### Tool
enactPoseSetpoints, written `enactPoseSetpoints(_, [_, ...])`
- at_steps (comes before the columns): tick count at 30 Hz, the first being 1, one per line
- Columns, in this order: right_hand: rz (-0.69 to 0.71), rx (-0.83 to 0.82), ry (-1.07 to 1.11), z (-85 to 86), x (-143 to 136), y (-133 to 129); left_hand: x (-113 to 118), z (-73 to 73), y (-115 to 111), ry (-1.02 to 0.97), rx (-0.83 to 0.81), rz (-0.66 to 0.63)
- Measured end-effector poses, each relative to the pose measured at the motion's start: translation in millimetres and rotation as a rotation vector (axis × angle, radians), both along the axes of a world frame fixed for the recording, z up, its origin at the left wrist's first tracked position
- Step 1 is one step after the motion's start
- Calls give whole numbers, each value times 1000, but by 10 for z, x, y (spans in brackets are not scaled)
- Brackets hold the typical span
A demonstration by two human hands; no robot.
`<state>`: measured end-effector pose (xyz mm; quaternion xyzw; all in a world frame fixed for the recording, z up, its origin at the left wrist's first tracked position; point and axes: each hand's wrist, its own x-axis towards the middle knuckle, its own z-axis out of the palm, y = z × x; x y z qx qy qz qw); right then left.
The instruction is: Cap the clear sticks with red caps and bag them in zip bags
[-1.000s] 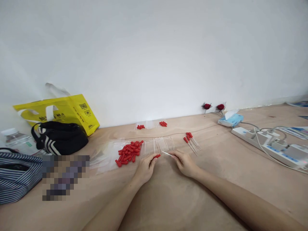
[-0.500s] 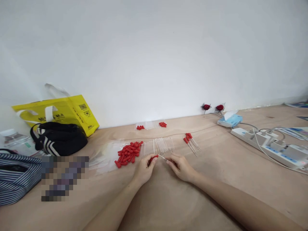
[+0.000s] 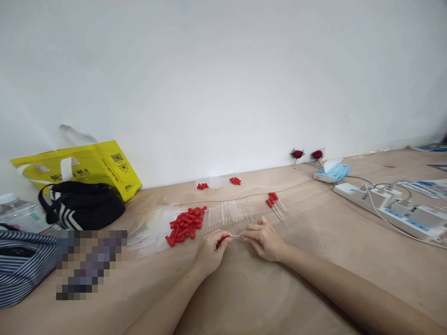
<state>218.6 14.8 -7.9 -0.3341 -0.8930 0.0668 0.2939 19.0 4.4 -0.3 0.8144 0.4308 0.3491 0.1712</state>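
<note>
Held a red rubber bulb (image 3: 224, 239) at the centre of the clock, between both hands, with thumb and fingers of the left hand (image 3: 210, 252) pinched closed around it and part of its body hidden in the grip. Pinched a thin clear tube (image 3: 235, 237) in the fingertips of the right hand (image 3: 266, 242), in line with the bulb, with one end at the bulb's mouth; could not tell the depth inside. Had both hands low over the table (image 3: 223, 298), close together, with twelve toward the wall (image 3: 223, 93). Saw a row of clear tubes (image 3: 240, 212) side by side at twelve, just beyond the hands, and a heap of loose red bulbs (image 3: 185, 224) at ten, just beside the row and near flat plastic bags (image 3: 150, 232). Found a few assembled droppers (image 3: 275, 201) at two, with red ends toward the wall. Noted two small groups of red bulbs (image 3: 235, 181) by the wall, at eleven and twelve. Farther out, spotted two red roses (image 3: 317, 154) between one and two, a tissue pack (image 3: 331, 173) at two, a white power strip (image 3: 361, 198) near three, and a yellow bag (image 3: 87, 156) at ten, behind a black pouch (image 3: 94, 204).
</note>
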Motion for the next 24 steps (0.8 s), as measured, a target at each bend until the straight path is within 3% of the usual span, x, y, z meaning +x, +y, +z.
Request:
enactPoseSetpoints(12, [5, 89, -80, 13, 30, 10, 9, -43, -35, 54, 48, -75])
enactPoseSetpoints(24, [-50, -219, 37, 10, -45, -76, 25, -7, -18, -5, 57, -39])
